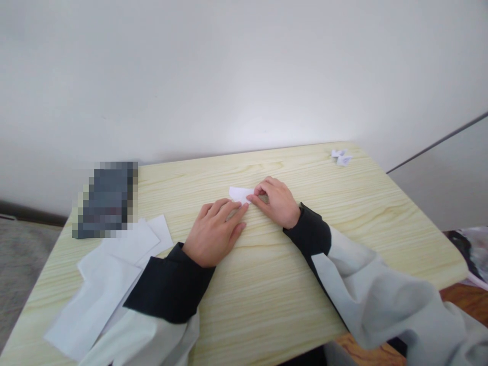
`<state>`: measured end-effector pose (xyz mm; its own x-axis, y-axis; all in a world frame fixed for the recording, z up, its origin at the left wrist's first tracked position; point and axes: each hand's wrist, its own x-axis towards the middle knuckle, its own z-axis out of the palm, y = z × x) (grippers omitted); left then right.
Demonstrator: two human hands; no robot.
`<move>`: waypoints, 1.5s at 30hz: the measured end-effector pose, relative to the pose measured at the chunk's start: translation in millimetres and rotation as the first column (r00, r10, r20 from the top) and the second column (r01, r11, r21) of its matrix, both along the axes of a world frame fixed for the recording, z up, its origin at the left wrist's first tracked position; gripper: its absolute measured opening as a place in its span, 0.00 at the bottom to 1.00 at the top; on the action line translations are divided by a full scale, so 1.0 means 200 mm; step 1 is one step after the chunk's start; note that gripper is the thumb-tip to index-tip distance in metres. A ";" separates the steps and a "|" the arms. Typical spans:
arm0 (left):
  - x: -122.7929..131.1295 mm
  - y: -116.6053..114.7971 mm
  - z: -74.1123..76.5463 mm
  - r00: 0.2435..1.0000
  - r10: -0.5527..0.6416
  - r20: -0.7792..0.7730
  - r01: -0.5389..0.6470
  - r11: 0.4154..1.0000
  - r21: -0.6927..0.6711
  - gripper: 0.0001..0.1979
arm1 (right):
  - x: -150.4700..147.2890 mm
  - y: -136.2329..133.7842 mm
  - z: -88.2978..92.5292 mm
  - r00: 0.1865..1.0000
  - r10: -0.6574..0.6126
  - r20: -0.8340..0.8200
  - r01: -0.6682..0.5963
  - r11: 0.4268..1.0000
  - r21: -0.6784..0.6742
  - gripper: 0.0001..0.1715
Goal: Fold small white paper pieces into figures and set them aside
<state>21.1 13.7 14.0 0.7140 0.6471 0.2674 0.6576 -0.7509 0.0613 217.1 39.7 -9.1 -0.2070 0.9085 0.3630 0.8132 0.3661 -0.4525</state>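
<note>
A small folded piece of white paper (240, 194) lies on the table in front of me, partly covered by my fingers. My left hand (217, 226) rests palm down with its fingers stretched out, the tips touching the paper's near edge. My right hand (277, 202) pinches the paper's right end between thumb and curled fingers. The exact fold under the fingertips is hidden.
The pale wood-grain table (244, 305) stands against a white wall (236, 76). Loose white sheets (110, 284) overlap by my left forearm, beside a dark pixelated object (109, 198). Small folded paper pieces (342, 157) sit at the back right. A plastic bag (475, 249) is beyond the right edge.
</note>
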 end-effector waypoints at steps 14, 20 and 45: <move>0.01 -0.01 0.01 1.000 0.008 -0.004 -0.008 1.000 0.009 0.17 | 0.00 0.01 -0.01 1.000 -0.019 -0.004 0.019 1.000 0.000 0.12; 0.01 0.00 0.01 1.000 0.011 -0.011 -0.011 1.000 0.007 0.16 | 0.00 0.00 -0.01 1.000 -0.022 0.007 0.022 1.000 -0.004 0.12; 0.02 -0.01 0.03 0.999 0.040 -0.022 -0.041 0.999 -0.028 0.16 | 0.00 0.00 0.00 0.999 0.019 -0.033 -0.020 0.999 -0.031 0.09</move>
